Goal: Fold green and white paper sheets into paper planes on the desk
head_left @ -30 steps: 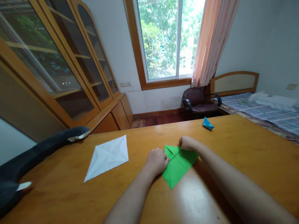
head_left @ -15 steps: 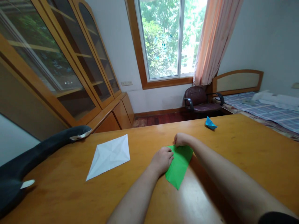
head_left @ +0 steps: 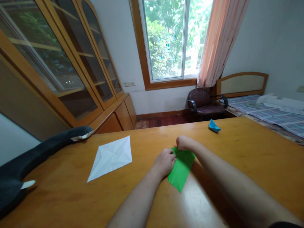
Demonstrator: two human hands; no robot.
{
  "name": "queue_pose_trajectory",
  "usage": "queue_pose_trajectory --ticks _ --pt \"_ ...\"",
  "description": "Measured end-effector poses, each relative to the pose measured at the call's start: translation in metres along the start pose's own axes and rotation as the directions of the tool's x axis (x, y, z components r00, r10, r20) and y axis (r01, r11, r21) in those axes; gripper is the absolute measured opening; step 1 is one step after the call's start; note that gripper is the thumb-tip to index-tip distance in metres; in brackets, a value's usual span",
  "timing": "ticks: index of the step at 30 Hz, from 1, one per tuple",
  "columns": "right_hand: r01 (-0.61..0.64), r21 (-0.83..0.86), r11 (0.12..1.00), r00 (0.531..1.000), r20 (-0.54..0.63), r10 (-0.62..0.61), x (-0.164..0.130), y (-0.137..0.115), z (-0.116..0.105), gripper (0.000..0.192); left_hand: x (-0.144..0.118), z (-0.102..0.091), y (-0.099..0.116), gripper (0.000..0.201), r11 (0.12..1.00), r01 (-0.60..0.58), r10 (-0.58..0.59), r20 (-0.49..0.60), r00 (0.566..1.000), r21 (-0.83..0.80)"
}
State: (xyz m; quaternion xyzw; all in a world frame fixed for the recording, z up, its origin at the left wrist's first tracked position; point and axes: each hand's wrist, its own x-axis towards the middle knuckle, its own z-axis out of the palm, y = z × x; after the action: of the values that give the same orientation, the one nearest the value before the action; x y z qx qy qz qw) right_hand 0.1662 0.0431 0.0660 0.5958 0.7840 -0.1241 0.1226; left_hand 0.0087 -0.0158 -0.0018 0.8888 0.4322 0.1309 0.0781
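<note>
- My left hand (head_left: pixel 164 162) lies knuckles-up on the left edge of the green paper (head_left: pixel 180 171), fingers curled down onto the sheet and pressing it to the counter (head_left: pixel 249 158); it grips nothing that I can see.
- My right hand (head_left: pixel 183 143) sits at the paper's far corner, fingers bunched on that tip. I cannot tell whether it pinches the paper or only presses on it.
- The green paper lies flat on the wooden counter, folded to a narrow shape whose near point aims toward me, between my two forearms.
- A creased white paper (head_left: pixel 110 157) lies flat on the counter to the left, well apart from my hands.
- A small blue folded paper boat (head_left: pixel 214 126) stands near the counter's far edge, to the right and beyond my right hand.
- A dark plush toy (head_left: pixel 35 155) stretches along the counter's left edge.
- Beyond the counter are a dark armchair (head_left: pixel 203 102) under the window and a bed (head_left: pixel 268 110) at right.
</note>
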Motion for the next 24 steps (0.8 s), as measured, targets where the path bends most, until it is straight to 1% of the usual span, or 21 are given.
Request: queue_pose_trajectory --ticks 4,7,12,16,24 --pt "-0.009 0.008 1.0 0.998 -0.057 0.01 -0.006 -0.001 0.006 0.031 0.0 0.001 0.0 0.024 1.0 0.0 0.0 -0.009 1.0 0.0" --pt "-0.028 0.007 1.0 0.997 -0.074 0.029 -0.007 -0.001 0.011 0.035 0.0 0.001 0.0 0.023 1.0 -0.005 0.005 -0.012 1.0 0.002" --pt "-0.054 -0.004 0.999 0.998 -0.038 0.054 0.0 0.002 0.014 0.033 0.0 0.002 0.0 0.022 1.0 -0.009 0.009 -0.027 1.0 0.011" --pt "-0.052 -0.015 0.999 0.998 -0.021 0.052 0.004 0.003 0.013 0.03 -0.001 0.001 0.0 0.022 1.0 -0.006 0.006 -0.027 1.0 0.003" --pt "-0.035 -0.031 0.999 0.992 -0.123 0.031 -0.013 -0.004 0.019 0.029 0.0 0.003 -0.001 0.022 1.0 -0.013 0.013 -0.046 0.999 -0.007"
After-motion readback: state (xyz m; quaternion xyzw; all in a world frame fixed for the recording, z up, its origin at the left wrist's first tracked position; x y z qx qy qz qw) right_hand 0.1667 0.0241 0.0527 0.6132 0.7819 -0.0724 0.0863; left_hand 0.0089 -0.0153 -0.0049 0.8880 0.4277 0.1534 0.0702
